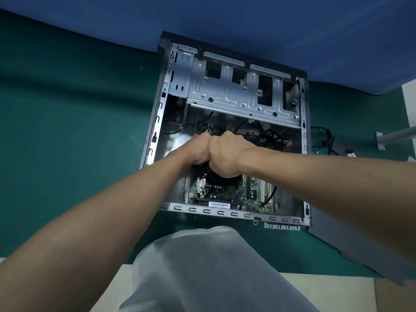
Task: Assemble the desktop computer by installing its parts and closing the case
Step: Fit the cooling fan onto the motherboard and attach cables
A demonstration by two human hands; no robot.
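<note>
View from above a person's own bare arms reaching into an open desktop case [225, 214]. The case lies on its side on a green mat [67, 131], open face up. The left hand [198, 152] and right hand [226, 155] sit knuckle to knuckle over the middle of the motherboard [225, 195]. Their fingers curl downward out of sight, so it cannot be told whether they pinch or press anything. The motherboard already lies on the case floor, with black cables around it. The silver drive cage [236, 95] at the far end appears unfilled, with dark openings showing. A dark side panel [342, 240] lies off the case, just beside it on the right, partly under the right forearm. By this judgement, assembly is roughly midway: drives and closing the case remain
</note>
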